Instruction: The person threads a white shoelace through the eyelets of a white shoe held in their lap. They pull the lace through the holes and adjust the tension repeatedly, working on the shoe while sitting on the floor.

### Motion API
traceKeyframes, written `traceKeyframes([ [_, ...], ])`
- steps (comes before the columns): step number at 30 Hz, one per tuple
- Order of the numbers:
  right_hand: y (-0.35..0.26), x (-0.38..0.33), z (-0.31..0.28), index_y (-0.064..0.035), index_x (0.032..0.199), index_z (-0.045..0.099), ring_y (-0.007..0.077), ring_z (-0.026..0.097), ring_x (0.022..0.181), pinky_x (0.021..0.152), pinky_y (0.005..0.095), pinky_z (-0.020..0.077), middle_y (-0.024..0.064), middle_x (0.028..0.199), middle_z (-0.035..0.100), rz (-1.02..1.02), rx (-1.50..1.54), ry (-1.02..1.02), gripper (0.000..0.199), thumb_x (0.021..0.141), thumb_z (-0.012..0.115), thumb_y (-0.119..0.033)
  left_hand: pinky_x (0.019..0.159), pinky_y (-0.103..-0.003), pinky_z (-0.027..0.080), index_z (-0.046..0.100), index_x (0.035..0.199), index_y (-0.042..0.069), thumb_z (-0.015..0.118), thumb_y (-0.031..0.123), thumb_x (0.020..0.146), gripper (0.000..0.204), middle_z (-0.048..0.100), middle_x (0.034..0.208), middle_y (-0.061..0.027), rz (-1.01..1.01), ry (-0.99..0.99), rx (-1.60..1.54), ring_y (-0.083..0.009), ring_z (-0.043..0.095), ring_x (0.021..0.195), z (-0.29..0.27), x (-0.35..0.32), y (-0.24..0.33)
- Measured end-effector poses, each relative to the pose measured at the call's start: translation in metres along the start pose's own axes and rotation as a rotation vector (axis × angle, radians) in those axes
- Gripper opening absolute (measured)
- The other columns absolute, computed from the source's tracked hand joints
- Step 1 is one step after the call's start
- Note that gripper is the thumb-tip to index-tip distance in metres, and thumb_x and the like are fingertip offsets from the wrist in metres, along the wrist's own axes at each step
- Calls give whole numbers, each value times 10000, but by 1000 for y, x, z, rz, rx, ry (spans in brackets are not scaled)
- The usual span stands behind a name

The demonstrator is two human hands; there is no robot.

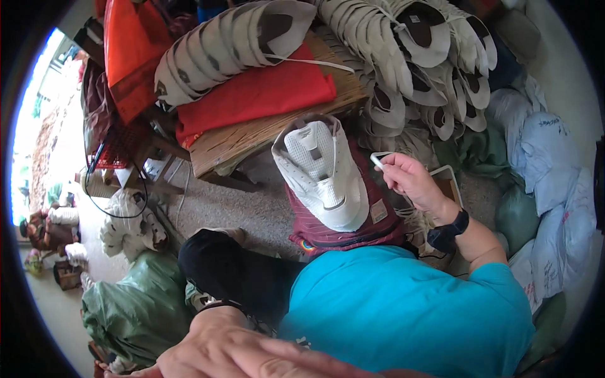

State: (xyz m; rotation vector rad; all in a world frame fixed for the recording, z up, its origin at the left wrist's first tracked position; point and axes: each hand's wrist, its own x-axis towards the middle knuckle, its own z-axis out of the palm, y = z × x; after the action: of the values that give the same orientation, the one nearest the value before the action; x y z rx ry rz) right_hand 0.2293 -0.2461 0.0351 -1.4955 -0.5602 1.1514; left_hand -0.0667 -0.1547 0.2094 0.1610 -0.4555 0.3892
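**Step in hand.** By my judgement, this is lacing or threading work on a white shoe upper [324, 179]. The upper stands toe-down at centre frame, on a maroon cloth [353, 233] over the person's lap.

**Hands.**
- The right hand [413, 183], right of centre, has a black band on its wrist. It pinches the end of a white lace [378, 159] between thumb and fingers, just beside the upper's right edge and not touching it.
- The left hand [233, 353] is at the lower edge, very close to the camera. Its fingers lie flat and spread, and it grips nothing visible. It is well apart from the upper.

**Surroundings.**
- A wooden bench [252, 135] in the upper centre carries a folded red cloth [258, 94].
- A nested row of finished uppers [220, 47] lies on that cloth.
- A larger heap of uppers [428, 57] fills the upper right.
- Pale blue sacks [548, 157] lie at the right edge.
- A green sack [135, 309] lies at the lower left.

**Next move, as judged.** The lace end must be brought to an eyelet. That calls for the left hand to steady the upper, which stands unsupported.
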Motion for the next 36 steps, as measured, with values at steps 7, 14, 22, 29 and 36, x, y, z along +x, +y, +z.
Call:
traceKeyframes([
  [7,-38,-10,27,-26,1152,646,26,496,650,579,183,398,-20,814,636,80,-101,-154,225,1015,540,-169,1054,-619,367,370,1452,-59,341,571,1000,776,510,1314,-372,60,-118,168,-527,452,1306,-17,-23,41],
  [14,-76,-28,64,-24,1139,637,84,630,885,803,268,518,42,969,694,-221,-118,-438,172,982,598,-83,1054,-448,392,314,1522,-13,459,390,1012,666,511,1416,-191,-85,0,1234,-300,512,1275,-117,60,59],
  [22,-107,-19,40,4,1120,622,72,638,790,684,215,482,24,831,670,-480,-320,-133,174,987,510,-9,830,-230,443,582,1203,-3,495,272,1065,320,593,983,13,-483,292,1034,-56,529,905,-159,24,67],
  [29,-70,8,-30,-88,981,642,350,655,756,629,445,505,141,804,674,-662,-1394,604,105,888,594,-77,687,-209,396,622,1079,33,520,232,1059,225,512,841,70,-596,445,1226,-38,446,776,-187,-15,83],
  [36,-35,32,-65,-47,899,598,329,610,980,809,454,476,119,935,661,-464,-1799,526,103,804,564,-29,649,-234,437,657,1069,-12,573,170,1027,205,578,813,23,-695,462,1295,-57,495,733,-185,-14,74],
])
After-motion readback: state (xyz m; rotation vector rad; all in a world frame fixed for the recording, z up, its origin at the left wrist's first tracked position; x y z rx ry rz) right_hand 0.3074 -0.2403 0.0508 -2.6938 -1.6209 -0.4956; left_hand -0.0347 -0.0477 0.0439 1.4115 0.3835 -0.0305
